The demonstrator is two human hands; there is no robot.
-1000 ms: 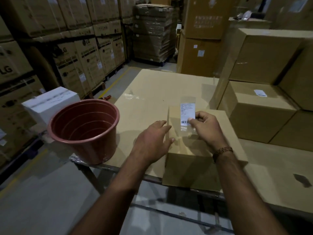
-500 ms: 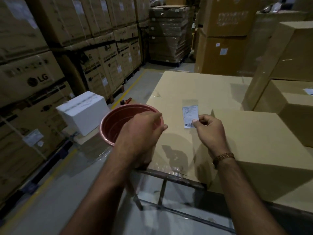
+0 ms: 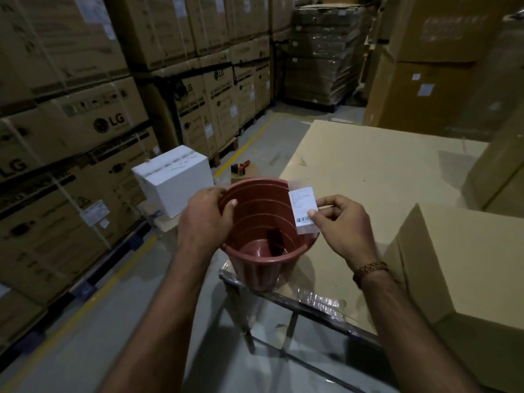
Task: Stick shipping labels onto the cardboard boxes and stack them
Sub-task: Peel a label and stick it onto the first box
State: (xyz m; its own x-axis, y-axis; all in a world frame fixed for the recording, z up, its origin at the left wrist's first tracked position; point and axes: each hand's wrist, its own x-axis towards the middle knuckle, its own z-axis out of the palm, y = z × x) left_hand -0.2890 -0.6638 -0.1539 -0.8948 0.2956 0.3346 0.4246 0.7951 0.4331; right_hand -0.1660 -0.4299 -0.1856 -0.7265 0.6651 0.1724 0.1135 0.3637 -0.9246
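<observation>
Label hanging over the bucket, box waiting off to the right.

The right hand [image 3: 341,226] is pinching the shipping label [image 3: 302,209] by its right edge between thumb and fingers, long axis upright, printed face toward the person. The left hand [image 3: 205,221] is gripping the rim of the red bucket [image 3: 265,236] on the table [image 3: 368,171]. The cardboard box [image 3: 465,268] is lying to the right of the label, nearer the right hand, so I'd guess the label goes rightward.
</observation>
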